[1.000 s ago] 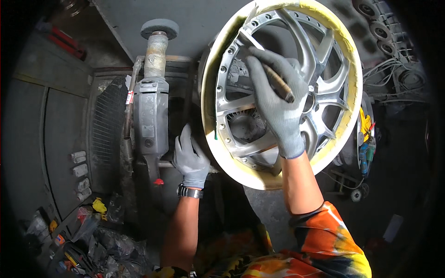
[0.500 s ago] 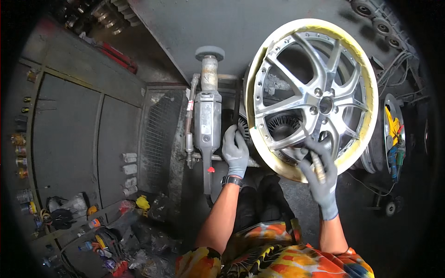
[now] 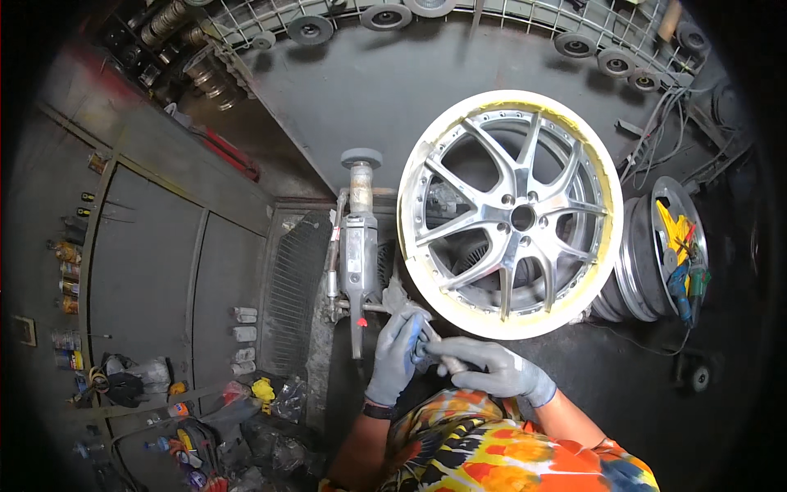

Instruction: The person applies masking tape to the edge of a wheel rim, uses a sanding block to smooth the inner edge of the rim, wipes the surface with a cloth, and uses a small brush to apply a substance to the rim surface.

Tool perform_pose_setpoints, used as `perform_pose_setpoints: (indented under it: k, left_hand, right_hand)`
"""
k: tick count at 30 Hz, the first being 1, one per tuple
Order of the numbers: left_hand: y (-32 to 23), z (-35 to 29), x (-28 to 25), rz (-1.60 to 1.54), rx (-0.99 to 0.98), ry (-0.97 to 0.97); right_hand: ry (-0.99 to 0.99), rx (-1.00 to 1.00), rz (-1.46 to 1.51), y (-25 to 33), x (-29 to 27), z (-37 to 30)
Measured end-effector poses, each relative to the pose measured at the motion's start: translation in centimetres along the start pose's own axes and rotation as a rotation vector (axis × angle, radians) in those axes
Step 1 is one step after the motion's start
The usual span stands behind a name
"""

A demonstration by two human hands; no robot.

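My left hand point(image 3: 395, 354), in a grey glove, is closed with its fingertips at one end of a slim hand tool point(image 3: 448, 362). My right hand point(image 3: 497, 369), gloved the same way, wraps round the tool's light-coloured handle. Both hands meet low in front of my body, just below the wheel. The tool's exact kind is hidden by my fingers. Above them stands a silver multi-spoke alloy wheel point(image 3: 522, 176), its rim covered in whitish and yellow masking. Neither hand touches the wheel.
Left of the wheel is a grey grinding machine point(image 3: 357, 254) topped by a round disc point(image 3: 361, 157). Stacked rims point(image 3: 633, 262) stand at the right, with yellow gloves point(image 3: 676, 234) and power tools point(image 3: 697, 283). Discs point(image 3: 385, 16) hang on a mesh behind. Plastic-bagged clutter point(image 3: 270, 435) lies lower left.
My right hand has drawn back from the wheel's lower spokes, bringing the tool leftward to my left hand. The left hand has moved down, and the view has shifted.
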State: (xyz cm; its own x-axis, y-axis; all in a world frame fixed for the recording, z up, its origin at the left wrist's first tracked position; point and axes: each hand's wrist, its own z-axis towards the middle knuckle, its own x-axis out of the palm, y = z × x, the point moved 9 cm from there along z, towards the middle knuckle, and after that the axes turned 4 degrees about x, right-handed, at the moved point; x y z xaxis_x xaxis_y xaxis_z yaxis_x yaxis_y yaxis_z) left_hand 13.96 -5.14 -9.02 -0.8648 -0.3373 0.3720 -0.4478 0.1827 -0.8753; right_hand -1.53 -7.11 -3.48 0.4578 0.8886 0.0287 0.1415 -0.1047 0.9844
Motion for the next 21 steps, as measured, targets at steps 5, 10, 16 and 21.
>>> perform_pose_setpoints:
  k: [5,10,16,21]
  left_hand:
    - [-1.9,0.7,0.7,0.292,0.17,-0.109]
    - [-6.0,2.0,4.0,0.655,0.408,-0.328]
    - [-12.5,6.2,3.6,0.834,0.669,-0.303]
    - [-14.4,13.7,1.5,0.928,0.771,-0.239]
  right_hand:
    - [-0.216,0.159,-0.014,2.1,-3.2,0.4]
    - [-0.598,-0.192,-0.591,3.2,-6.8,2.1]
    - [-0.819,-0.202,-0.588,5.3,-13.3,4.1]
    - [-0.967,-0.088,-0.873,5.3,-15.6,10.3]
